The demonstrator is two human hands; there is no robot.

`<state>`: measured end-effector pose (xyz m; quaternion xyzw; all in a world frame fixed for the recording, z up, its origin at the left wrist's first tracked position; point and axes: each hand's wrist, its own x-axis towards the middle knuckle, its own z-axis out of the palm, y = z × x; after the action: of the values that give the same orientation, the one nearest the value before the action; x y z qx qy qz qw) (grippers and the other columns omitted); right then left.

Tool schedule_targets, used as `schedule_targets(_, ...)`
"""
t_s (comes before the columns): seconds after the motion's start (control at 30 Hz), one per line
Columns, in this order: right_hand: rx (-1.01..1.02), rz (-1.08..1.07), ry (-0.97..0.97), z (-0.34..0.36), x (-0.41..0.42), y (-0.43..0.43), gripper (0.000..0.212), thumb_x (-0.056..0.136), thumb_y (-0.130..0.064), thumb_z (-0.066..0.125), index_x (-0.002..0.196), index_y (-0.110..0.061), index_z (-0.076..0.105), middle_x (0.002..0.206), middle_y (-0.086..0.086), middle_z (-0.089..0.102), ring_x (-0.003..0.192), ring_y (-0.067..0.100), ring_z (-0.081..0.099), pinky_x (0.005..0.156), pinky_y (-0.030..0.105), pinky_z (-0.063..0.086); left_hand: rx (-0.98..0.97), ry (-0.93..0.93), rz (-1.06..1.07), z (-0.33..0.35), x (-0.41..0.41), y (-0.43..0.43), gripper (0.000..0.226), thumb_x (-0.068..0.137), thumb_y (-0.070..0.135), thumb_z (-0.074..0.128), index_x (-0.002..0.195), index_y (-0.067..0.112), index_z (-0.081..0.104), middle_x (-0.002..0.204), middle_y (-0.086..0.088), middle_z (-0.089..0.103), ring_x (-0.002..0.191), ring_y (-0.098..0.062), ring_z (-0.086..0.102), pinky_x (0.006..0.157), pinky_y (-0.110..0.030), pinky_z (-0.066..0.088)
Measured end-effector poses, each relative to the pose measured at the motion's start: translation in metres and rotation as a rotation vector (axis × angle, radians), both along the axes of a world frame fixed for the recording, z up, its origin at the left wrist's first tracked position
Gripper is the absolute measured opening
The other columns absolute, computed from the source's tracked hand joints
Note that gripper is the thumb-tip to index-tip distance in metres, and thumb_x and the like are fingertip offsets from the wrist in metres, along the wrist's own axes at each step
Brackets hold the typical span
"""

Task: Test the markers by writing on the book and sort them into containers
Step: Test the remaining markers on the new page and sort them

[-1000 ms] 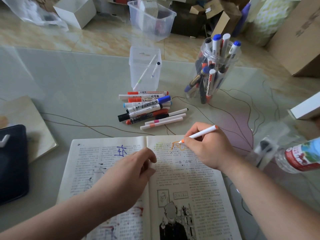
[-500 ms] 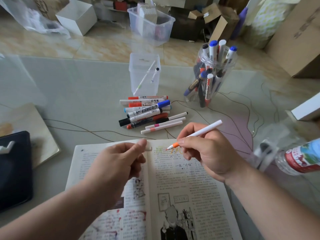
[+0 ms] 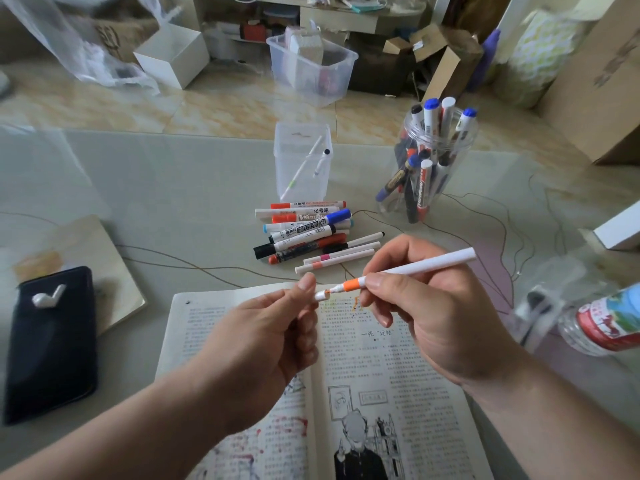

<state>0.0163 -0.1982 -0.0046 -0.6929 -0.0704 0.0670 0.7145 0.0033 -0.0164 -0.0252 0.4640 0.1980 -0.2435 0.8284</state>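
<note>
My right hand [image 3: 429,313] grips a thin white marker with an orange band [image 3: 419,266], held just above the open book [image 3: 377,372]. Its orange tip meets a small white cap [image 3: 320,295] pinched in my left hand [image 3: 266,337]. An orange scribble [image 3: 356,302] marks the right page near the top. Several markers lie in a pile [image 3: 308,233] beyond the book. A square clear container [image 3: 302,164] behind the pile holds two thin pens. To its right, a round clear jar [image 3: 429,168] is filled with several markers.
A dark phone case [image 3: 48,344] with a white earbud on it lies at the left on a board. A plastic bottle [image 3: 602,320] lies at the right. A thin brown cord [image 3: 180,263] runs across the glass table. Boxes and a clear bin stand on the floor behind.
My right hand lifted the marker off the page after writing. My left hand rose from the book with the cap, and cap and tip have come together.
</note>
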Motion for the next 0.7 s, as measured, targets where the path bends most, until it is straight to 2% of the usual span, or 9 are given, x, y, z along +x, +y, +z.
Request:
schedule_targets(0.1, -0.012, 0.001, -0.004, 0.001, -0.001, 0.000, 0.006, 0.082, -0.010, 0.063, 0.077, -0.006, 0.064, 0.069, 0.017, 0.066, 0.060, 0.031, 0.049, 0.053, 0.032, 0.042, -0.006, -0.011, -0.006, 0.002, -0.002, 0.000, 0.026, 0.081, 0.031, 0.069, 0.064, 0.012, 0.061, 0.062, -0.006, 0.042, 0.052, -0.016, 0.036, 0.047, -0.025, 0.037)
schedule_targets(0.3, -0.002, -0.012, -0.011, 0.005, -0.004, -0.001, 0.006, 0.081, -0.009, 0.064, 0.076, -0.006, 0.064, 0.069, 0.018, 0.066, 0.059, 0.030, 0.049, 0.053, 0.035, 0.040, -0.044, -0.028, -0.015, 0.005, -0.004, 0.000, 0.026, 0.082, 0.031, 0.068, 0.068, 0.012, 0.059, 0.063, -0.005, 0.043, 0.052, -0.016, 0.037, 0.045, -0.024, 0.039)
schedule_targets(0.4, -0.061, 0.009, -0.025, 0.006, -0.008, 0.000, 0.006, 0.082, -0.012, 0.066, 0.078, -0.007, 0.066, 0.071, 0.016, 0.068, 0.060, 0.030, 0.051, 0.055, 0.040, 0.041, -0.021, -0.064, -0.039, 0.006, -0.005, 0.000, 0.026, 0.080, 0.031, 0.069, 0.062, 0.013, 0.064, 0.062, -0.005, 0.044, 0.052, -0.015, 0.038, 0.046, -0.024, 0.040)
schedule_targets(0.5, -0.117, 0.028, -0.055, 0.007, -0.011, 0.001, 0.006, 0.083, -0.016, 0.070, 0.080, -0.011, 0.070, 0.074, 0.014, 0.072, 0.061, 0.023, 0.057, 0.055, 0.036, 0.046, -0.012, -0.090, -0.041, 0.008, -0.006, 0.001, 0.022, 0.074, 0.029, 0.073, 0.060, 0.013, 0.068, 0.062, -0.006, 0.048, 0.051, -0.014, 0.041, 0.046, -0.023, 0.043)
schedule_targets(0.6, -0.057, 0.038, -0.019, 0.008, -0.011, 0.000, 0.007, 0.084, -0.014, 0.072, 0.084, -0.007, 0.072, 0.078, 0.017, 0.074, 0.065, 0.027, 0.061, 0.053, 0.030, 0.047, -0.043, -0.111, 0.000, 0.011, -0.006, 0.003, 0.016, 0.065, 0.023, 0.077, 0.061, 0.011, 0.069, 0.061, -0.007, 0.050, 0.049, -0.013, 0.043, 0.044, -0.023, 0.043)
schedule_targets(0.7, 0.020, 0.039, 0.012, 0.010, -0.011, 0.000, 0.013, 0.084, -0.011, 0.072, 0.087, 0.001, 0.070, 0.078, 0.022, 0.073, 0.063, 0.028, 0.058, 0.052, 0.028, 0.046, -0.066, -0.141, 0.040, 0.016, -0.006, 0.002, 0.017, 0.068, 0.016, 0.074, 0.056, 0.012, 0.063, 0.058, -0.008, 0.051, 0.046, -0.013, 0.045, 0.041, -0.023, 0.043)
